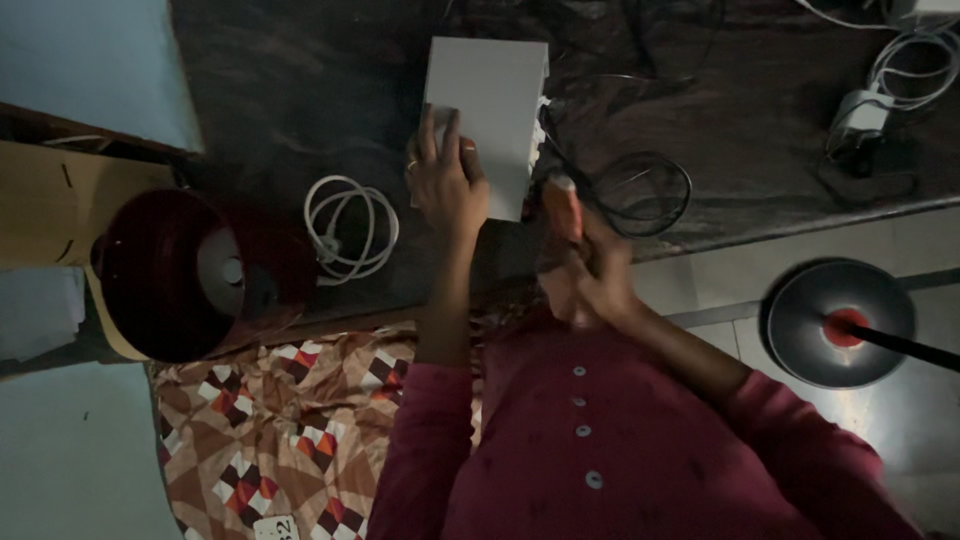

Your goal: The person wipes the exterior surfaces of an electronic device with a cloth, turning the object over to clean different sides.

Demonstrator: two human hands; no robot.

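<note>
A white rectangular box lies flat on the dark surface near the top middle, its plain pale face turned up (no print can be made out on it in this dim light). At the far left edge a brown cardboard carton shows, partly cut off. At the bottom, a small white label with dark print sits on the patterned cloth.
</note>
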